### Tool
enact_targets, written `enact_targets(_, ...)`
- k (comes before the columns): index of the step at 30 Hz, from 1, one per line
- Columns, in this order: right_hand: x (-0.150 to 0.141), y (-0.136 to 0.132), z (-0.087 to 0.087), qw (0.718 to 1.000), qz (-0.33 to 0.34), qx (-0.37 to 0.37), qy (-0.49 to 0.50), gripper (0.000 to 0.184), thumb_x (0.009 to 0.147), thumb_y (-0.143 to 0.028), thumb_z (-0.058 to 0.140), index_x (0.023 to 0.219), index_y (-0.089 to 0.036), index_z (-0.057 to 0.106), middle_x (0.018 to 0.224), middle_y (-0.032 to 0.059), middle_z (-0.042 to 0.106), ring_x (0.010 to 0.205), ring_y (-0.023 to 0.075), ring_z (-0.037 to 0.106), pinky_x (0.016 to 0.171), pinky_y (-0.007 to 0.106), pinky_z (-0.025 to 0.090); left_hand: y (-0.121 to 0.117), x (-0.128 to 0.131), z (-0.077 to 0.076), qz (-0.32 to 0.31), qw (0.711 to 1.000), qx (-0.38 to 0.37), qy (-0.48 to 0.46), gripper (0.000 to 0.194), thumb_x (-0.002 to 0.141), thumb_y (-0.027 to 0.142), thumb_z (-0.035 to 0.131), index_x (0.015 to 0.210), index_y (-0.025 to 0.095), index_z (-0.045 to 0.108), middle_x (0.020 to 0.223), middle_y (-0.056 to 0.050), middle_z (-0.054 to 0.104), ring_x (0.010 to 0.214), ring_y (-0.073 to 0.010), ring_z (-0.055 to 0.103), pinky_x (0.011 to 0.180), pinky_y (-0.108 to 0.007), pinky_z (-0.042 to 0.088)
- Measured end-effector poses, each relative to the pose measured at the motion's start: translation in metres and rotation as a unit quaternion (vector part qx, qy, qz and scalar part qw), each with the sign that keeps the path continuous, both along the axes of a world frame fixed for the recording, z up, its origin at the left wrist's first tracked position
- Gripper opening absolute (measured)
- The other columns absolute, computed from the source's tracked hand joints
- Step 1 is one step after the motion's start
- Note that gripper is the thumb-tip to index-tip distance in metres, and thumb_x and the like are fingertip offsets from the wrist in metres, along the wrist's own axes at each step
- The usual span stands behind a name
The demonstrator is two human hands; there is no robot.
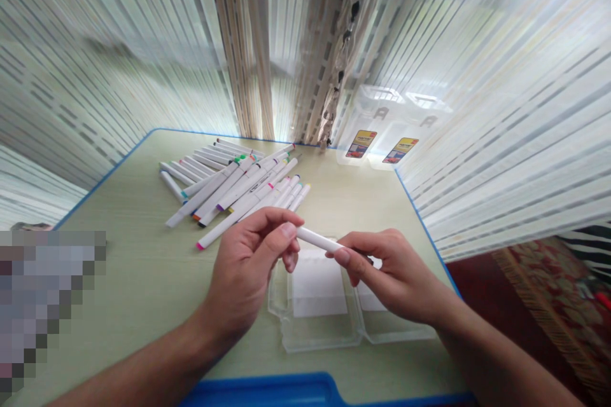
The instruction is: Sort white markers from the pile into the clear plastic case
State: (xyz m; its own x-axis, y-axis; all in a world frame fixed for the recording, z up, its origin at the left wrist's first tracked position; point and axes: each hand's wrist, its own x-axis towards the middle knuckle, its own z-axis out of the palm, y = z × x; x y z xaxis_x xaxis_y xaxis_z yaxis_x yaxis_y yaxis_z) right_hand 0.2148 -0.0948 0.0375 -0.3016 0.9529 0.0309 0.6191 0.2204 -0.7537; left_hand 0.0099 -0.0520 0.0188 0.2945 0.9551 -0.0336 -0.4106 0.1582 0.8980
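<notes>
My left hand and my right hand hold a white marker between them above the table, one at each end of its visible length. Below the hands lies an open transparent plastic case with white paper inside; the hands hide part of it. A loose pile of white double-ended markers with coloured caps lies on the pale green table, up and to the left of my left hand, not touching it.
A transparent plastic box with yellow labels stands at the table's far right corner. Striped curtains hang behind the table. A blue table edge runs along the near side. A patterned rug lies on the floor to the right.
</notes>
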Motion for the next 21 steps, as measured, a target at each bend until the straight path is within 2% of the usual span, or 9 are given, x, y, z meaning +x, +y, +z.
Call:
enact_targets(6,-0.0012,0.001,0.0033,0.999,-0.006,-0.02,0.044,0.039,0.102,-0.037,0.05,0.075,-0.015,0.068,0.06,-0.0011,0.061,0.054,0.0082,0.051,0.054,0.021,0.036,0.002,-0.0001,0.0009,0.031,0.999,-0.034,-0.026,0.006,0.085,0.016,0.067,0.084,0.016,0.073,0.059,0.001,0.061,0.051,-0.0067,0.051,0.05,-0.018,0.042)
enact_targets(9,0.0,0.0006,0.0036,0.997,-0.01,-0.027,0.074,0.038,0.102,-0.036,0.05,0.08,-0.014,0.072,0.061,-0.0005,0.063,0.052,0.0078,0.049,0.052,0.021,0.036,0.0033,0.0005,0.0023,0.044,0.997,-0.047,-0.037,0.004,0.082,0.015,0.069,0.083,0.015,0.073,0.059,0.001,0.06,0.051,-0.0067,0.05,0.049,-0.017,0.041)
enact_targets(12,0.0014,0.0006,0.0013,0.993,-0.017,-0.033,0.109,0.032,0.102,-0.036,0.052,0.095,-0.015,0.075,0.067,0.0005,0.067,0.053,0.0081,0.048,0.05,0.021,0.036,0.0048,0.0008,0.0035,0.055,0.996,-0.056,-0.046,0.003,0.081,0.014,0.069,0.081,0.014,0.073,0.059,0.001,0.059,0.051,-0.0067,0.05,0.048,-0.016,0.041)
enact_targets(16,0.0018,0.0015,-0.0021,0.985,-0.029,-0.043,0.162,0.031,0.102,-0.035,0.054,0.114,-0.014,0.073,0.074,0.0029,0.072,0.055,0.0088,0.049,0.05,0.022,0.038,0.0066,0.0008,0.0037,0.071,0.994,-0.063,-0.051,0.003,0.08,0.015,0.07,0.082,0.014,0.072,0.058,0.001,0.058,0.051,-0.007,0.049,0.047,-0.016,0.04)
enact_targets(21,0.0008,0.002,-0.0018,0.978,-0.036,-0.07,0.195,0.034,0.101,-0.037,0.055,0.118,-0.013,0.072,0.075,0.0045,0.071,0.053,0.0088,0.048,0.048,0.022,0.038,0.008,0.0011,0.0046,0.081,0.993,-0.067,-0.053,0.003,0.08,0.015,0.07,0.081,0.014,0.071,0.057,0.002,0.056,0.05,-0.0069,0.048,0.047,-0.016,0.04)
